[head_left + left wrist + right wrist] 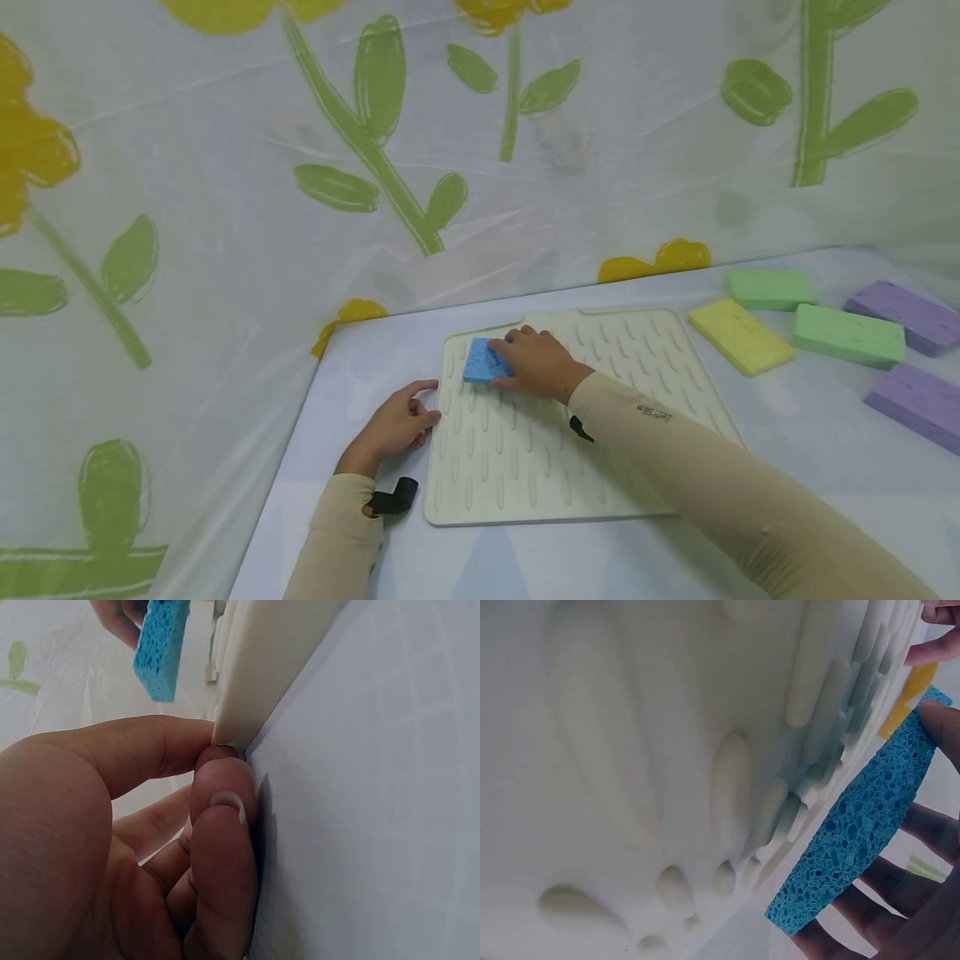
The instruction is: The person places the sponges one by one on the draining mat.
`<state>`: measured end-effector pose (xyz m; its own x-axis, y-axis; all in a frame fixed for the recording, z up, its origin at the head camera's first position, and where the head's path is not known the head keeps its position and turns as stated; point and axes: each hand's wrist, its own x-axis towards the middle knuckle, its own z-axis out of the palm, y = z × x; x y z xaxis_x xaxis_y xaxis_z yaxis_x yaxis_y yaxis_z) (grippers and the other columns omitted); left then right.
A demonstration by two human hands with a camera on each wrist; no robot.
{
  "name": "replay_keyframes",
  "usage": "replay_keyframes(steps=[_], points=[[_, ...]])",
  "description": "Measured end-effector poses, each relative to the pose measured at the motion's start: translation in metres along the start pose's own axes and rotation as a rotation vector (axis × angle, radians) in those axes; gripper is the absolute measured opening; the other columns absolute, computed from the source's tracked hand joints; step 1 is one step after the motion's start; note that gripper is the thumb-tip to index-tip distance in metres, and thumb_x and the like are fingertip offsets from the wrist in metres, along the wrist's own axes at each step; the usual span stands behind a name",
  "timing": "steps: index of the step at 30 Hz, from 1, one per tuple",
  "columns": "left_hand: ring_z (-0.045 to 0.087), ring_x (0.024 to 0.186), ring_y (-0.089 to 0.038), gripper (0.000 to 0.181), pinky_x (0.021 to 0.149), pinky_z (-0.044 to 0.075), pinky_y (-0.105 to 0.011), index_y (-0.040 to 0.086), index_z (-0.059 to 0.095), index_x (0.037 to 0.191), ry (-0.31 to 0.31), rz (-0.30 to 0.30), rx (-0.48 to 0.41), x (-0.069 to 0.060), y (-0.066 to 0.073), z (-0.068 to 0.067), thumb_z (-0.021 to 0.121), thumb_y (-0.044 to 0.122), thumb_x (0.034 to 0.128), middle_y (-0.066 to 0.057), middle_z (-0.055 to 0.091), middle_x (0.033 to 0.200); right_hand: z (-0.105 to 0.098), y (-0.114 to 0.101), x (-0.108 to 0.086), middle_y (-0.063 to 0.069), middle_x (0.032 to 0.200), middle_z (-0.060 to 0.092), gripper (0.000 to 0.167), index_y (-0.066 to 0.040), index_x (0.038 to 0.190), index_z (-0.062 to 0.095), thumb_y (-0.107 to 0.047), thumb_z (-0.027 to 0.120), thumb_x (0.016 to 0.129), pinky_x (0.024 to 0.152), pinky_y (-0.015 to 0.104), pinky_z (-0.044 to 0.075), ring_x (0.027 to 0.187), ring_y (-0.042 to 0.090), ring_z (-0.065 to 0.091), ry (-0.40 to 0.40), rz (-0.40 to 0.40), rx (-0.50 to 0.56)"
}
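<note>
- Six sponges in play here, and the blue sponge point(477, 361) is the one in hand, up over the far left part of the cream dish-drying mat point(540, 487).
- Right hand point(542, 364) has it: thumb on one side, fingers on the other, pinching the sponge across its edges.
- Look in from the wrists: daylight between sponge and mat, the sponge held just above the raised oval ridges, its open pores clear to see.
- Over to the left hand point(397, 422), down at the mat's left edge: the index finger reaches to the rim, the thumb is close by it, the other fingers are loosely bent, and the sponge is out of its hold.
- Lettering now! On the right beige sleeve point(720, 462) sits a small dark print point(655, 412); it looks like "Let's Slim", but it is too small to be certain.
- Beneath the left hand, a black fitting point(396, 497) juts out from the wrist.
- Off to the right on the pale desk point(318, 417), the other five: a yellow sponge point(741, 337) just beside the mat, two green sponges point(849, 336) near it, two purple sponges point(918, 404) farthest right.
- Behind it all hangs a white sheet point(225, 125) with yellow flowers and green stems.
</note>
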<state>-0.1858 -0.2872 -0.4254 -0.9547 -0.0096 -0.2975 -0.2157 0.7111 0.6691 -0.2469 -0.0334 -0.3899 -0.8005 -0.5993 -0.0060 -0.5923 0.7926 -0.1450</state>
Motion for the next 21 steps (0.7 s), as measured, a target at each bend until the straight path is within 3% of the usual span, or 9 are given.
replay_keyframes(steps=[10,21], points=[[0.057,0.061,-0.017,0.058,0.058,0.047,-0.029,0.024,0.047,0.147,0.002,-0.011,0.007,0.000,0.000,0.001,0.068,0.022,0.0931,-0.004,0.061,0.082,-0.001,-0.007,0.014,0.014,0.141,0.057,0.064,-0.017,0.147,0.049,-0.053,0.060,0.095,0.102,0.051,0.048,0.133,0.034,0.051,-0.002,-0.053,-0.082],[0.057,0.060,-0.017,0.058,0.057,0.046,-0.029,0.025,0.048,0.147,0.003,-0.013,0.008,-0.002,0.003,0.000,0.068,0.023,0.0929,-0.004,0.062,0.080,0.004,-0.013,0.025,0.015,0.137,0.058,0.063,-0.016,0.145,0.050,-0.050,0.062,0.095,0.101,0.051,0.049,0.131,0.035,0.052,-0.009,-0.073,-0.061]])
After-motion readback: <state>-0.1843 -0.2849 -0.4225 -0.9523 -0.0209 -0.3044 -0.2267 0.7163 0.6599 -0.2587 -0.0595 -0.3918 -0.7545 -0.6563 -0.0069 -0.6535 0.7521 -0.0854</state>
